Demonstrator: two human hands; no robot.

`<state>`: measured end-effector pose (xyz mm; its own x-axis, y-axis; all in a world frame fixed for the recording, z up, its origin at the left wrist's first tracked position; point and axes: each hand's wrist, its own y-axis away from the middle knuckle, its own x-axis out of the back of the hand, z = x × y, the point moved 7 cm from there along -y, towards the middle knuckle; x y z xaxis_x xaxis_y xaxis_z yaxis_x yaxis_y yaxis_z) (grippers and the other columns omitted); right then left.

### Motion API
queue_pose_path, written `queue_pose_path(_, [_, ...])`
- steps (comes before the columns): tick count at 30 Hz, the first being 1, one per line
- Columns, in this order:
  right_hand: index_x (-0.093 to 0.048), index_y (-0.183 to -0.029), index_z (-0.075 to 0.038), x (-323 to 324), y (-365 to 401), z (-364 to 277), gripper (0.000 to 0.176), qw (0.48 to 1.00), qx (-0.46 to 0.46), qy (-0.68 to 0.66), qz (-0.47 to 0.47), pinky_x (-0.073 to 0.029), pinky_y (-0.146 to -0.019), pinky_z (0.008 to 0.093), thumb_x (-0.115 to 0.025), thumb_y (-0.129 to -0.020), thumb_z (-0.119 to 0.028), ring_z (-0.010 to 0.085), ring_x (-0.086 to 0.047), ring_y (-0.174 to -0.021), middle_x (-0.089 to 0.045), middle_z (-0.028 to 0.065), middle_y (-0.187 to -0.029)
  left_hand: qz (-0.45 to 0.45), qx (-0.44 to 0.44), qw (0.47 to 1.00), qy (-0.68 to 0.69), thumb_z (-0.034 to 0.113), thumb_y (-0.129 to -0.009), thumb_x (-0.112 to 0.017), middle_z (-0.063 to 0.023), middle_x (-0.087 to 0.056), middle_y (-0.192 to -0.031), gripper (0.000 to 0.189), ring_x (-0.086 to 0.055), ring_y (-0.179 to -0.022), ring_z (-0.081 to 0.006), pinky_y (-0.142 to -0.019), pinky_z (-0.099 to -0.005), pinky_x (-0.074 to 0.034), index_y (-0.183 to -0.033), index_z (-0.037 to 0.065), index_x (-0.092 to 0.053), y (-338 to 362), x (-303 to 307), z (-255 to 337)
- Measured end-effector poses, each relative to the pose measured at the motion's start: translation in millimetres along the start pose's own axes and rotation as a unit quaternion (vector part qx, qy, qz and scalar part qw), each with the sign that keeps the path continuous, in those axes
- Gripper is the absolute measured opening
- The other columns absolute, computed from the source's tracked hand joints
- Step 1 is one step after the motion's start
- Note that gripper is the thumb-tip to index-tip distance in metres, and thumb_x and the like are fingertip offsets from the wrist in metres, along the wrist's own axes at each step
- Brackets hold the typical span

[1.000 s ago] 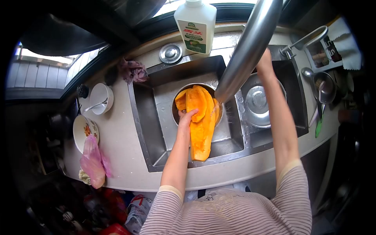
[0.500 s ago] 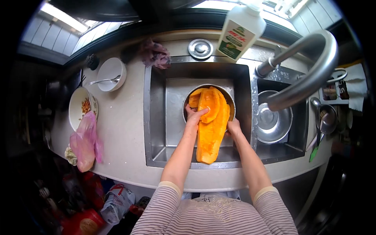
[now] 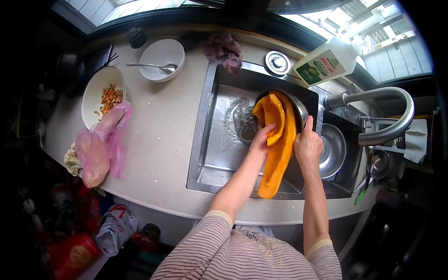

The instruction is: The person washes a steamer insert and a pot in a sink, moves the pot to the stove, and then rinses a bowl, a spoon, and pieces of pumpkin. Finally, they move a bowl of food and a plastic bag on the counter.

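Long hollowed pieces of orange pumpkin [image 3: 281, 156] lean in a metal bowl [image 3: 298, 106] inside the large sink. The longest piece reaches over the sink's front edge. My left hand [image 3: 262, 140] is closed on the shorter pumpkin pieces [image 3: 273, 115] from the left, thumb on top. On the right, my right hand [image 3: 308, 142] grips the bowl's rim, its fingers partly hidden. The bowl is tilted toward the left. Water [image 3: 242, 122] spreads on the sink floor beside it.
The smaller basin at right holds a metal bowl [image 3: 332, 150] under the faucet [image 3: 392, 116]. A white bottle [image 3: 326, 63] stands behind the sink. On the left counter are a bowl of seeds [image 3: 112, 95], a pink plastic bag [image 3: 105, 144] and a white bowl with a spoon [image 3: 162, 56].
The metal bowl has gone from roughly level to tilted left, with the pumpkin still in it. Water now shows on the sink floor. The head view has turned and shifted left.
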<state>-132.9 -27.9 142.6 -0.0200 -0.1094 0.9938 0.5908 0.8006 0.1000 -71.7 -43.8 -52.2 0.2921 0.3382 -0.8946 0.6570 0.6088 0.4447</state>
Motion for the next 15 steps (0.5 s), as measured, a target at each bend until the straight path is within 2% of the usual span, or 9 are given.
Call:
queue_pose_path(4, [-0.039,-0.127,0.003,18.5,6.7,-22.9,0.057,0.995,0.029,0.079,0.044,-0.051,-0.055,0.0415,-0.055,-0.076,-0.015,0.0332,-0.064,-0.060,-0.061,0.0209,-0.070,-0.049,0.072,0.993,0.077,0.019,-0.083,-0.059,-0.0102,-0.061,-0.108,0.034,-0.058,-0.101,-0.0241,-0.090,-0.0365,-0.046,-0.114,0.006,-0.054,0.1,-1.8,-15.2])
queue_pose_path(7, [-0.040,-0.127,0.004,28.3,15.2,-39.0,0.057,0.990,0.051,0.112,0.074,-0.051,-0.050,0.0390,-0.057,-0.076,-0.016,0.0309,-0.064,-0.058,-0.061,0.0199,-0.070,-0.052,0.153,0.978,0.136,0.016,-0.081,-0.061,-0.0090,-0.059,-0.109,0.039,-0.058,-0.099,-0.0243,-0.089,-0.0376,-0.046,-0.117,0.010,-0.050,10.1,-3.1,-19.1])
queue_pose_path(10, [-0.040,-0.126,0.005,33.5,23.4,-49.6,0.057,0.986,0.066,0.124,0.090,-0.051,-0.047,0.0364,-0.058,-0.076,-0.017,0.0287,-0.064,-0.057,-0.061,0.0188,-0.069,-0.039,0.108,0.986,0.121,0.019,-0.083,-0.058,-0.0107,-0.058,-0.111,0.036,-0.057,-0.101,-0.0246,-0.090,-0.0369,-0.045,-0.117,0.006,-0.051,14.7,-0.7,-13.8])
queue_pose_path(15, [-0.041,-0.126,0.005,30.4,27.6,-52.1,0.057,0.987,0.069,0.116,0.085,-0.051,-0.047,0.0360,-0.058,-0.076,-0.017,0.0285,-0.064,-0.056,-0.061,0.0178,-0.067,-0.020,0.097,0.991,0.088,0.021,-0.086,-0.053,-0.0116,-0.058,-0.111,0.036,-0.056,-0.103,-0.0246,-0.092,-0.0365,-0.044,-0.118,0.005,-0.050,35.2,-8.3,-2.0])
